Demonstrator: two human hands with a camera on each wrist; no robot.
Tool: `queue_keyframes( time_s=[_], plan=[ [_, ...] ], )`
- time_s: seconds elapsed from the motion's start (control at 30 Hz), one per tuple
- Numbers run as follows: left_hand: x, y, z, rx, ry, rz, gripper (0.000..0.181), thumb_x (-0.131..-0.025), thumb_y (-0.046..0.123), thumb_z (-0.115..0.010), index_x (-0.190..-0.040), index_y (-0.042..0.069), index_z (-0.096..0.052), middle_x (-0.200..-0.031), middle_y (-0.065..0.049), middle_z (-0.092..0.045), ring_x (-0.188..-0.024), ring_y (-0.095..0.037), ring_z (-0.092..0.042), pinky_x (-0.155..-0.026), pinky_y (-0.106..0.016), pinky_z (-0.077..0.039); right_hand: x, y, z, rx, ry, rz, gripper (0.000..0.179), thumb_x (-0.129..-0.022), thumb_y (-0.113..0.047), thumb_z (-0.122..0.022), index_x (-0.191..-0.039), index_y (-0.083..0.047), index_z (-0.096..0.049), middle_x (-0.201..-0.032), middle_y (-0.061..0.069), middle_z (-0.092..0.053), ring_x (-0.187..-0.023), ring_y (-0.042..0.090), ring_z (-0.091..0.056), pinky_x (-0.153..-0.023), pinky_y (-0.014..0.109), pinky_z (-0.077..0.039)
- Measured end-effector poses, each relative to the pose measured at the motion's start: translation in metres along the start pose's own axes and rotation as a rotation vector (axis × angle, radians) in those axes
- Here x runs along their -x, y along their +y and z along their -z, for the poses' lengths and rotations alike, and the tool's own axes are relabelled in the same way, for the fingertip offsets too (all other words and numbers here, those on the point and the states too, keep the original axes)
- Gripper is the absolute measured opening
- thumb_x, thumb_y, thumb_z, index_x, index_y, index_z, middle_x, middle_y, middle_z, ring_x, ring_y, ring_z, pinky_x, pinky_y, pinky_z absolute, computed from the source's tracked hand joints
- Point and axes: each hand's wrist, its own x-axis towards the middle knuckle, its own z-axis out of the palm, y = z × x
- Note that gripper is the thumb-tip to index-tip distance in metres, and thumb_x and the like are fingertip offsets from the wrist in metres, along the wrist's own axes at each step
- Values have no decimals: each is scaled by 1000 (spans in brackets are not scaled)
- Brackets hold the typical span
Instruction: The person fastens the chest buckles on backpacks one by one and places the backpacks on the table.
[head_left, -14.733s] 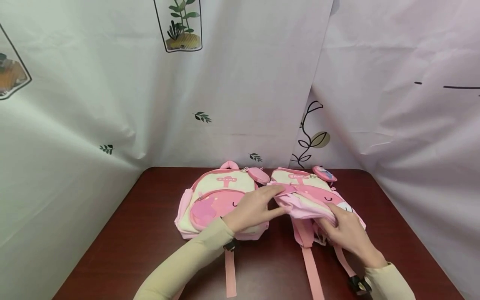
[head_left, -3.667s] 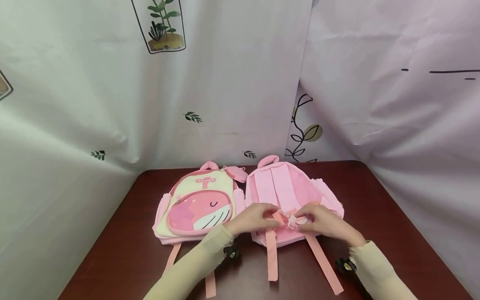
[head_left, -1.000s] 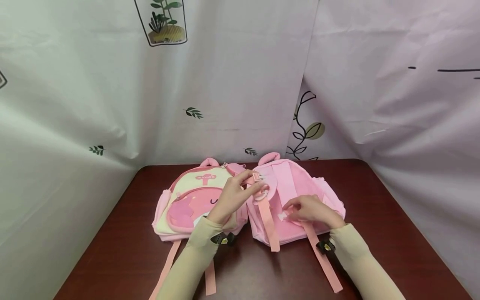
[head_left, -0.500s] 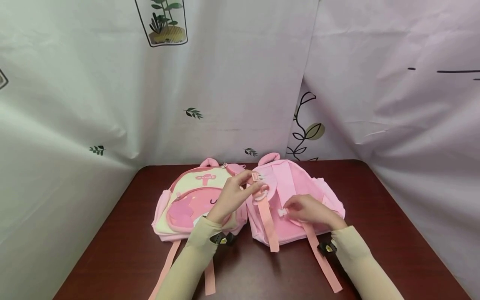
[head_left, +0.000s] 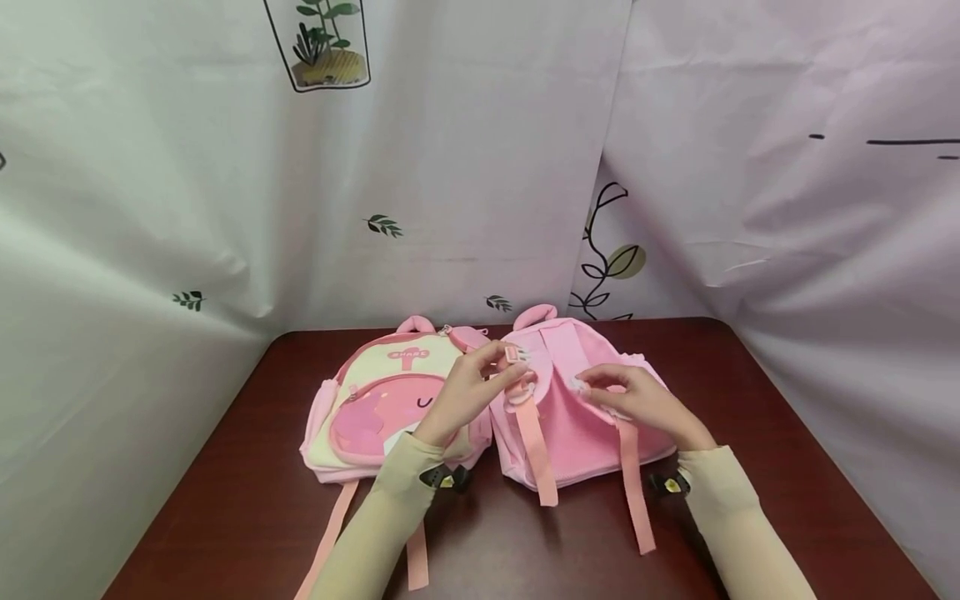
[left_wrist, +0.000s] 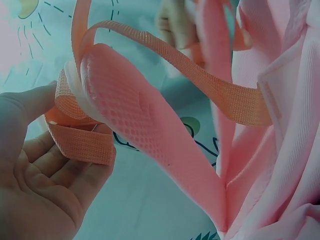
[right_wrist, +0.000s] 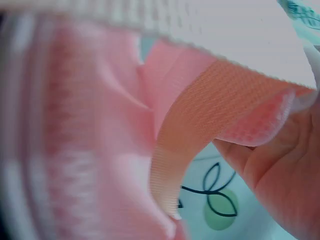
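Observation:
The right-hand backpack (head_left: 555, 458) lies on the table with its pink back and shoulder straps facing up. My left hand (head_left: 461, 400) pinches a pronged peach buckle half (head_left: 516, 355) above its left side. In the left wrist view, folded peach webbing (left_wrist: 80, 145) crosses my fingers beside the padded shoulder strap (left_wrist: 140, 120). My right hand (head_left: 641, 404) lifts the other shoulder strap, pinching a small pale buckle piece (head_left: 577, 385) at its tip. The two buckle pieces are apart. In the right wrist view, a peach webbing loop (right_wrist: 200, 115) runs to my hand, whose fingertips are hidden.
A second backpack (head_left: 360, 433), cream and pink with a whale pocket, lies front up at the left, touching the first. Its loose straps (head_left: 330, 533) trail toward the near edge of the dark red table (head_left: 225, 500). A patterned white cloth (head_left: 465, 167) stands behind.
The right-hand backpack was turned from front to back. My hands met at its buckle, then parted, the left going up and left. In the last half second my right hand rose with its strap.

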Motion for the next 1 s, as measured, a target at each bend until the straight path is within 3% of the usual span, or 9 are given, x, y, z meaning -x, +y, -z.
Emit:
queue_keyframes(
  time_s=[0.17, 0.37, 0.47, 0.7, 1.0],
  plan=[
    [-1, -1, -1, -21, 0, 4, 23, -94, 39, -72, -90, 19, -61, -85, 3, -61, -82, -15, -56, -72, -29, -44, -2, -9, 10, 28, 89, 11, 26, -92, -26, -76, -116, -15, -75, -114, 2, -72, -106, 24, -66, -92, 45, -52],
    [-1, -2, -2, -7, -17, 0, 23, -94, 41, -72, -92, 20, -62, -87, 4, -63, -85, -14, -58, -72, -29, -45, -5, -16, 13, -1, 122, 20, 29, -92, -24, -77, -118, -14, -75, -117, 3, -71, -106, 22, -66, -92, 36, -53],
    [-1, -5, -5, -17, -25, -11, 22, -93, 42, -72, -95, 21, -64, -88, 4, -63, -88, -12, -62, -73, -30, -47, -6, -17, 13, -13, 135, 27, 29, -91, -24, -78, -118, -15, -75, -116, 2, -72, -106, 20, -65, -92, 37, -53],
    [-3, -14, -22, -74, -14, -57, 18, -95, 35, -72, -103, 19, -69, -86, 7, -60, -94, -9, -68, -82, -29, -53, -6, -20, 11, -43, 128, 19, 33, -91, -22, -78, -122, -13, -73, -120, 3, -71, -110, 20, -62, -91, 29, -52],
    [-15, -17, -47, 11, -15, -150, 16, -97, 27, -70, -92, 15, -62, -78, 3, -54, -76, -9, -62, -63, -24, -48, -6, -19, 11, -59, 142, 49, 29, -91, -23, -78, -119, -14, -75, -115, 1, -72, -105, 18, -64, -93, 46, -52]
  ],
)
